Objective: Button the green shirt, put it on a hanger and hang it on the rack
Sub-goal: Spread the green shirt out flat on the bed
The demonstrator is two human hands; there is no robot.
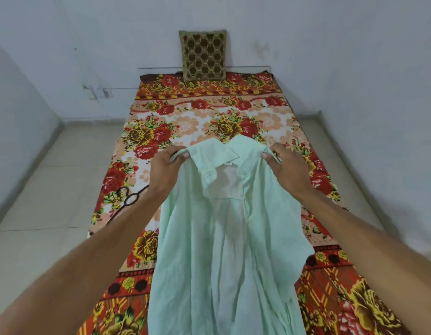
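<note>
The pale green shirt [200,250] hangs in front of me over the bed, front open, collar at the top. My left hand [166,168] grips the left shoulder beside the collar. On the other side, my right hand [287,168] pinches the right shoulder. A white button [242,172] shows below the collar, unfastened. A dark metal hanger [130,199] lies on the bed to the left of my left forearm, partly hidden by it. No rack is in view.
The bed has a floral sheet [209,122] in red and yellow. A patterned brown cushion [203,55] leans on the far wall. Pale tiled floor [40,189] runs along both sides of the bed.
</note>
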